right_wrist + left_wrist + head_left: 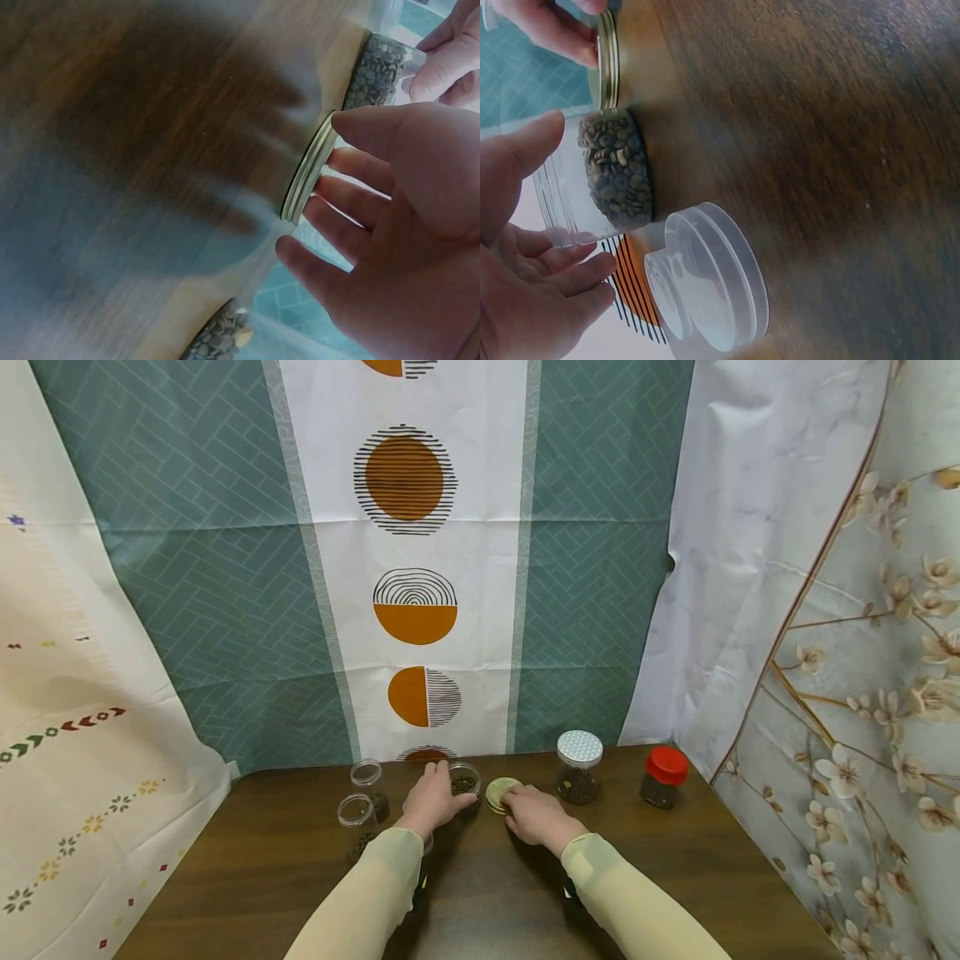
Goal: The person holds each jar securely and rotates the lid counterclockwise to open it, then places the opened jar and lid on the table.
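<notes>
My left hand (pixel 433 797) holds an uncapped clear jar (pixel 619 169), thumb on one side and fingers on the other. Small brown pellets fill part of this upright jar. Just to the right, my right hand (pixel 536 814) has its thumb and fingertips at the rim and top of a flat gold lid (pixel 309 169) on the table. From the head view, the gold lid looks like a stack of discs. Frosted plastic lids (pixel 718 281) lie close to the jar, mostly behind my left forearm in the head view.
Two uncapped clear jars (pixel 357 812) with pellets stand at the left. Toward the right are a jar with a white patterned lid (pixel 580 748) and a red-lidded jar (pixel 666 766). Patterned cloths (pixel 600 610) hang behind the wooden table (pixel 247 877) and along both sides.
</notes>
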`<action>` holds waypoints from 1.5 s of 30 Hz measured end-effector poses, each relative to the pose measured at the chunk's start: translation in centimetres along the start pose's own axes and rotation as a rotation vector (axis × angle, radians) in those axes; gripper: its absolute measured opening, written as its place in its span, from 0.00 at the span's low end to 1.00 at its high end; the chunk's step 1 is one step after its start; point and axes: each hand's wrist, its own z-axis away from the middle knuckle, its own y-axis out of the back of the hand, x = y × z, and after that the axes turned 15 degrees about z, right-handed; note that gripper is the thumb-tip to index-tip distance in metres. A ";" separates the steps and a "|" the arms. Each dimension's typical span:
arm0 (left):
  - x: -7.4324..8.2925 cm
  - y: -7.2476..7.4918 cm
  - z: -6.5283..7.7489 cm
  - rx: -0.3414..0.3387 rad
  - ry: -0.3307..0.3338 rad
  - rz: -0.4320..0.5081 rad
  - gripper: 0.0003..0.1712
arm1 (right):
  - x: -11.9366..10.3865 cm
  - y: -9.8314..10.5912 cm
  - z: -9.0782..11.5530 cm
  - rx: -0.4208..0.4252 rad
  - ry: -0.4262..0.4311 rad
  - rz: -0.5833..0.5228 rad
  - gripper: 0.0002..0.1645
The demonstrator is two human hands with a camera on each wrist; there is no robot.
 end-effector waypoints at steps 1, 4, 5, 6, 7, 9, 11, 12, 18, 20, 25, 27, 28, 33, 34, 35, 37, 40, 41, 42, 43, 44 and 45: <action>0.1 0.1 0.1 0.002 0.000 -0.004 0.53 | 0.0 0.0 0.0 0.006 0.002 0.005 0.20; 0.3 0.3 0.3 0.002 0.005 -0.020 0.53 | -0.2 0.0 0.0 0.017 0.013 0.021 0.19; 0.3 0.3 0.4 0.001 0.005 -0.022 0.53 | -0.2 -0.1 0.0 0.021 0.017 0.027 0.19; 0.3 0.3 0.4 -0.001 0.008 -0.019 0.53 | -0.2 -0.1 0.0 0.027 0.021 0.029 0.18; 0.2 0.3 0.4 -0.004 0.011 -0.014 0.53 | -0.3 -0.2 0.0 0.034 0.025 0.033 0.18; 0.1 0.2 0.3 -0.016 0.032 0.000 0.56 | -0.3 -0.4 0.1 0.045 0.035 0.039 0.18; -0.1 0.1 0.4 -0.026 0.053 0.007 0.59 | -0.3 -0.6 0.3 0.059 0.043 0.031 0.19; -0.1 0.1 0.5 -0.029 0.064 0.011 0.61 | -0.3 -0.7 0.5 0.061 0.044 0.018 0.21; 0.4 0.2 1.3 0.013 0.031 0.030 0.67 | 0.3 -0.6 1.7 0.057 0.017 -0.064 0.33; 0.6 0.3 1.6 0.039 -0.015 0.026 0.66 | 0.5 -0.4 2.2 0.065 0.013 -0.071 0.34; 0.7 0.6 2.4 0.063 -0.129 -0.038 0.63 | 0.7 0.4 3.4 0.109 0.038 -0.084 0.35; 0.7 0.6 2.7 0.060 -0.158 -0.056 0.62 | 0.6 0.9 3.8 0.127 0.052 -0.080 0.35; 0.7 0.7 2.9 0.057 -0.171 -0.062 0.62 | 0.6 1.1 4.1 0.136 0.057 -0.076 0.35; 1.1 1.1 4.0 0.058 -0.204 -0.087 0.61 | 0.8 2.1 5.1 0.191 0.065 -0.049 0.36; 1.2 1.1 4.2 0.058 -0.213 -0.097 0.61 | 0.8 2.2 5.3 0.198 0.065 -0.045 0.36; 1.3 1.1 4.3 0.056 -0.222 -0.109 0.60 | 0.9 2.3 5.6 0.205 0.064 -0.038 0.37; 1.3 1.1 4.6 0.051 -0.240 -0.126 0.60 | 1.1 2.4 6.1 0.218 0.063 -0.034 0.37; 1.5 0.9 5.0 0.041 -0.260 -0.131 0.60 | 1.6 2.5 7.0 0.226 0.057 -0.034 0.39; 1.5 0.8 5.1 0.040 -0.267 -0.130 0.59 | 1.8 2.6 7.3 0.228 0.055 -0.032 0.40; 1.5 0.8 5.2 0.040 -0.272 -0.126 0.59 | 2.0 2.7 7.5 0.231 0.053 -0.031 0.41; 1.6 0.7 5.3 0.036 -0.272 -0.121 0.59 | 2.3 2.7 7.8 0.229 0.050 -0.030 0.41; 1.7 0.7 5.4 0.033 -0.272 -0.115 0.59 | 2.5 2.8 8.0 0.230 0.048 -0.028 0.42; 1.8 0.7 5.5 0.028 -0.273 -0.111 0.59 | 2.8 2.8 8.1 0.232 0.044 -0.028 0.43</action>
